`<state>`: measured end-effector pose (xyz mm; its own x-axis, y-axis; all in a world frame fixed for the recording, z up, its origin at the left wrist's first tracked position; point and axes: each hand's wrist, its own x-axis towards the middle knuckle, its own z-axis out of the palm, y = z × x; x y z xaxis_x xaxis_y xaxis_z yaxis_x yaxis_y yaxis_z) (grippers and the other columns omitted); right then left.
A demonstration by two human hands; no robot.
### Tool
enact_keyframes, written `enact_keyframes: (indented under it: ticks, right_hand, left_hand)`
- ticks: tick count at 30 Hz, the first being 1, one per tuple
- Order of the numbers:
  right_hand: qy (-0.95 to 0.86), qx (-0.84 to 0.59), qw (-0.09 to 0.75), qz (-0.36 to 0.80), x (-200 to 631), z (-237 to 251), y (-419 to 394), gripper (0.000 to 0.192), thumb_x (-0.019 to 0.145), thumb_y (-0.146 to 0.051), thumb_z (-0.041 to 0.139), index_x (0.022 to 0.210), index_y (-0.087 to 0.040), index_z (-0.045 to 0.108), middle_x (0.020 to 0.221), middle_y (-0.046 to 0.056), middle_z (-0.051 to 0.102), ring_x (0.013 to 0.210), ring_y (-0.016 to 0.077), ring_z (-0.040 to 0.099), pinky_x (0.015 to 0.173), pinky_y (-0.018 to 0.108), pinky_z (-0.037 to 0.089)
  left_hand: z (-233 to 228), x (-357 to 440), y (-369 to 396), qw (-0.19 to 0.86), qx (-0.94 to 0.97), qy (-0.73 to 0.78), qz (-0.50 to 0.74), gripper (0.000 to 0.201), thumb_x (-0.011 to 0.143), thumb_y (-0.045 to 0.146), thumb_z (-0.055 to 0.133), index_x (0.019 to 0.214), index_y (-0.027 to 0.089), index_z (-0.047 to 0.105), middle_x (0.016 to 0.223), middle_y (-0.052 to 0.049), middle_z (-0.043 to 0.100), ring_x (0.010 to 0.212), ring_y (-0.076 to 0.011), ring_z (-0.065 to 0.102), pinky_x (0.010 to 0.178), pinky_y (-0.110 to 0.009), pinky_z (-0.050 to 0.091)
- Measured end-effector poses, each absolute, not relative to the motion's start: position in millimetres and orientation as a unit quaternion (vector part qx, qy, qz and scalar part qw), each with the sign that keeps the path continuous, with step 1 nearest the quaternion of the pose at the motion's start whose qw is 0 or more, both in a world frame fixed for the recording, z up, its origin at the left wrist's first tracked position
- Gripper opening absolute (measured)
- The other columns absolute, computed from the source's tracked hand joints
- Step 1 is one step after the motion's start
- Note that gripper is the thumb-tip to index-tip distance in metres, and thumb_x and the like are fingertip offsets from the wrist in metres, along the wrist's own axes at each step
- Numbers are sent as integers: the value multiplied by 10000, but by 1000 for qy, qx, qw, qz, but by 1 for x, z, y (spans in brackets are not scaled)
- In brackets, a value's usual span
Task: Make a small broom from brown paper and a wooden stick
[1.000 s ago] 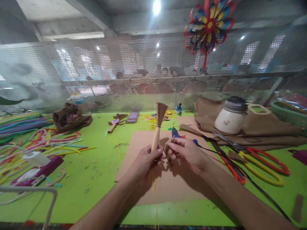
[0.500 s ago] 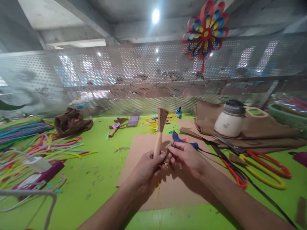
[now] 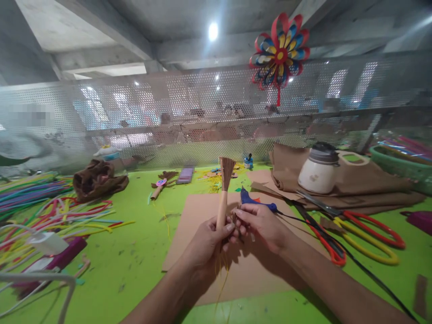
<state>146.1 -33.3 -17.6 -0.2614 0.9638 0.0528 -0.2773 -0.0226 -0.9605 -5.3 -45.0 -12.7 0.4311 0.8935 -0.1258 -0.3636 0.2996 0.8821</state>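
My left hand [image 3: 212, 234] is wrapped round the tan handle of a small paper broom [image 3: 224, 193], which stands upright with its brown fringe fanned at the top. Thin yellow strings [image 3: 222, 274] dangle beneath that hand. Close beside it, my right hand [image 3: 261, 225] pinches a small crumpled brown paper piece [image 3: 237, 218], partly covered by the fingers. Both hands are above a sheet of tan cardboard [image 3: 189, 238]. Just behind the right hand lies a blue glue gun [image 3: 251, 198], its black cord trailing right.
Scissors with red and yellow handles [image 3: 367, 234] and red-handled scissors [image 3: 329, 245] lie right. Behind them, a white jar [image 3: 317, 173] stands near folded brown paper [image 3: 364, 180]. Left are colourful pipe cleaners [image 3: 97, 216] and a purple power strip [image 3: 64, 256]. A perforated screen [image 3: 189, 103] spans the back.
The view has shifted slightly. Both hands keep their grip on the broom and brown paper piece, with only small finger movements.
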Motion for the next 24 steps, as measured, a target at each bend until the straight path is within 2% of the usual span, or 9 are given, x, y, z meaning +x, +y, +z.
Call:
enact_keyframes:
  ticks: [3, 9, 13, 18, 20, 22, 24]
  right_hand:
    - [-499, -362, 497, 611, 147, -16, -34, 262, 740, -376, 659, 702, -122, 604, 571, -30, 511, 474, 54, 428, 462, 196, 304]
    - [-529, -402, 483, 571, 143, -15, -35, 299, 745, -424, 627, 659, -141, 583, 526, -47, 474, 443, 57, 363, 432, 211, 243]
    - [-553, -424, 496, 518, 148, -11, -33, 353, 746, -479, 593, 620, -150, 572, 530, -30, 498, 445, 73, 384, 443, 227, 267]
    - [-555, -484, 528, 423, 185, 4, -15, 294, 742, -428, 582, 776, -145, 651, 597, -4, 551, 505, 115, 474, 511, 255, 360]
    - [-627, -523, 480, 320, 203, 9, -4, 262, 772, -371, 534, 798, -149, 669, 635, 20, 592, 569, 151, 522, 562, 277, 383]
    - [-724, -560, 364, 172, 214, 9, 5, 213, 777, -257, 500, 828, -151, 679, 817, 69, 649, 755, 197, 571, 687, 296, 402]
    - [-778, -580, 233, 63, 218, 3, 11, 210, 741, -168, 504, 867, -158, 671, 985, 97, 638, 955, 230, 538, 814, 297, 373]
  left_hand:
    - [-14, -5, -47, 754, 389, 322, 419, 157, 725, 147, 674, 862, 93, 618, 704, -49, 611, 565, -63, 527, 539, -156, 428]
    - [-14, -6, -48, 742, 401, 334, 420, 190, 688, 157, 714, 840, 88, 623, 600, -8, 560, 475, -40, 468, 456, -136, 377]
    - [-13, -8, -45, 724, 412, 347, 430, 127, 701, 154, 690, 764, 94, 597, 583, -3, 545, 469, -39, 460, 444, -135, 358]
    - [-19, -13, -37, 712, 414, 370, 430, 113, 724, 164, 660, 722, 111, 561, 585, -8, 542, 479, -48, 461, 439, -141, 352]
    - [-22, -14, -35, 709, 414, 370, 435, 123, 731, 184, 658, 736, 115, 556, 608, -16, 551, 489, -53, 468, 438, -146, 357]
    - [-24, -14, -34, 707, 409, 369, 444, 136, 732, 193, 661, 736, 119, 547, 630, -17, 555, 489, -51, 471, 438, -149, 362]
    - [-24, -14, -34, 706, 398, 372, 452, 144, 729, 190, 665, 740, 122, 539, 628, -7, 549, 471, -43, 462, 429, -148, 356]
